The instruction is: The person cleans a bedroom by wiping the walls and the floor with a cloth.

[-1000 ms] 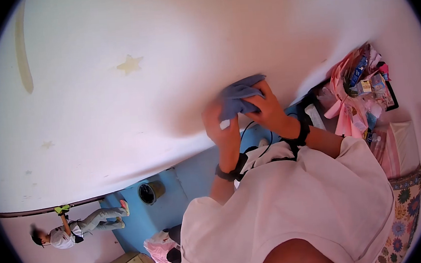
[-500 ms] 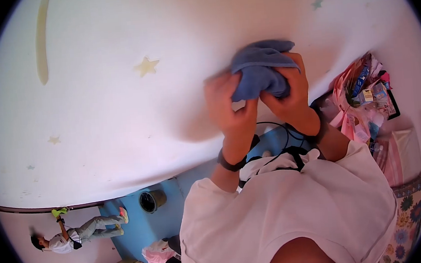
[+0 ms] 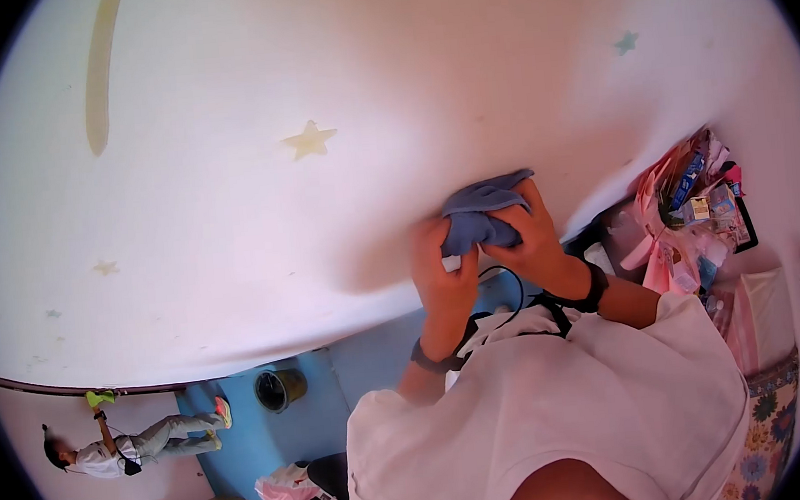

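A crumpled blue cloth (image 3: 482, 213) is bunched between my two hands, close against the white wall (image 3: 228, 216). The fingers of my left hand (image 3: 446, 270) close on the cloth's left side. My right hand (image 3: 533, 244) grips its right side, thumb and fingers bent into the folds. A small whitish patch shows beside my left thumb; what it is I cannot make out. Black bands circle both wrists, and a black cable hangs between them. A yellowish star mark (image 3: 311, 139) is on the wall, up and left of the cloth.
A bucket (image 3: 280, 389) stands on the blue floor (image 3: 323, 406). Another person (image 3: 115, 453) at the lower left holds a yellow-green cloth (image 3: 100, 398) at the wall. At right are pink wrappings and small boxes (image 3: 697, 208), a pillow (image 3: 767, 315) and floral fabric (image 3: 762, 438).
Both hands and the blue cloth rose along the wall, then came back down towards my body. The view has shifted slightly, moving the wall stars rightward and down.
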`<state>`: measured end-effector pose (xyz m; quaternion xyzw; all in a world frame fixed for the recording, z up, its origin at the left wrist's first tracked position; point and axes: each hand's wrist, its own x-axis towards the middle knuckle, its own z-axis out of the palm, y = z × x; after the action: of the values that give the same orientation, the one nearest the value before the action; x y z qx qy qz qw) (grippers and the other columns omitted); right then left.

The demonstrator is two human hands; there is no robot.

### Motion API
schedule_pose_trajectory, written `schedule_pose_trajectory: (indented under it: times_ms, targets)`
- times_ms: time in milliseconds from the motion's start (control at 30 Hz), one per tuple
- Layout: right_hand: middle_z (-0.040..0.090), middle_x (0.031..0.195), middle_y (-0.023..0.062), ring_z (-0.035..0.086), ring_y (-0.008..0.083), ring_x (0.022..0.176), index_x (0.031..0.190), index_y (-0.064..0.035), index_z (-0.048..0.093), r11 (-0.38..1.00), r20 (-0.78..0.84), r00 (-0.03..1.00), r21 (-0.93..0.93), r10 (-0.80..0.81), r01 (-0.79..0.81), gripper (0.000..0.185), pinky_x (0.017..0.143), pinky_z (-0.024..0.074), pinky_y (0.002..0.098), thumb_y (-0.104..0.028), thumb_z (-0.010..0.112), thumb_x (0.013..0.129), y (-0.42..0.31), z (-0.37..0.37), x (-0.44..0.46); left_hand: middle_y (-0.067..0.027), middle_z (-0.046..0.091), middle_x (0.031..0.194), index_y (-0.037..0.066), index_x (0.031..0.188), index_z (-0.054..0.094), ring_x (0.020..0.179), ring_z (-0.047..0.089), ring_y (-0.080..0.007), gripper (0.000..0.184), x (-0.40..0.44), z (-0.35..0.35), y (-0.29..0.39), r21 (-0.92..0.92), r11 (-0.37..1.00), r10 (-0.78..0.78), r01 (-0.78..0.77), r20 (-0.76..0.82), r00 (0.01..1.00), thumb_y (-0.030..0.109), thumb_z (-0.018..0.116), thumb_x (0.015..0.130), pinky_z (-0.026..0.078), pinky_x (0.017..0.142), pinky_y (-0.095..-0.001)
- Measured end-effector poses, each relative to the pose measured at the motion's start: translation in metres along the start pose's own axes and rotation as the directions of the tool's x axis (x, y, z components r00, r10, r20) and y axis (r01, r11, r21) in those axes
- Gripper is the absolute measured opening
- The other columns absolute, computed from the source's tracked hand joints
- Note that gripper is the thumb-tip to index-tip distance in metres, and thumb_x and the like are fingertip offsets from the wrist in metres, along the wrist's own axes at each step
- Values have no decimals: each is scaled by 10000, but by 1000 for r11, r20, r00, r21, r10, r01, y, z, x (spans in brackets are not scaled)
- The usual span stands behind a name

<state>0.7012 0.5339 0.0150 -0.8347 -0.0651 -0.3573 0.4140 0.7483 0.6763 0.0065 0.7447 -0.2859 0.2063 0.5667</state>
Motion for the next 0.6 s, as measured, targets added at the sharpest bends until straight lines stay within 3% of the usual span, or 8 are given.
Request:
schedule_pose_trajectory:
  times_ms: [133, 333, 433, 533, 600]
  targets:
    - [483, 1159, 176, 550, 392, 974, 1136, -127, 609, 996, 75, 994, 56, -78, 74, 500, 792, 510, 422, -65, 778, 669, -15, 11, 15, -175, 544, 1051, 19, 1081, 573, 955, 569, -335, 435, -1, -20, 6, 1, 995, -99, 100, -130, 987, -102, 671, 674, 504, 729, -346]
    - [478, 1176, 170, 557, 392, 971, 1163, -140, 595, 988, 47, 987, 42, -153, 151, 506, 759, 522, 427, -82, 763, 689, -42, -6, 43, -176, 540, 1053, 27, 1104, 553, 912, 562, -331, 463, 19, -26, 24, 43, 999, 36, -28, -184, 982, -93, 678, 675, 487, 745, -370]
    - [495, 1153, 165, 564, 387, 964, 1154, -135, 590, 993, -16, 993, -35, -115, 114, 522, 745, 526, 428, -99, 774, 667, -48, -23, 50, -95, 475, 1078, 2, 1116, 534, 961, 518, -182, 371, 37, -16, 37, 2, 996, 85, -85, -106, 991, -110, 591, 767, 449, 802, -247]
    - [501, 1148, 166, 563, 392, 973, 1140, -120, 583, 990, -159, 982, -109, -102, 85, 550, 761, 520, 427, -117, 790, 630, -37, -39, 46, -185, 563, 1062, 18, 1132, 568, 923, 569, -344, 444, 52, 5, 47, -19, 974, 224, -227, -88, 971, -51, 700, 713, 482, 758, -381]
    - [502, 1154, 168, 560, 397, 983, 1143, -113, 580, 992, -216, 973, -110, -82, 59, 542, 777, 509, 425, -99, 781, 640, -32, -48, 42, -183, 571, 1064, 12, 1138, 575, 916, 577, -345, 434, 59, 20, 56, -25, 944, 328, -330, -69, 942, -47, 698, 726, 484, 756, -382]
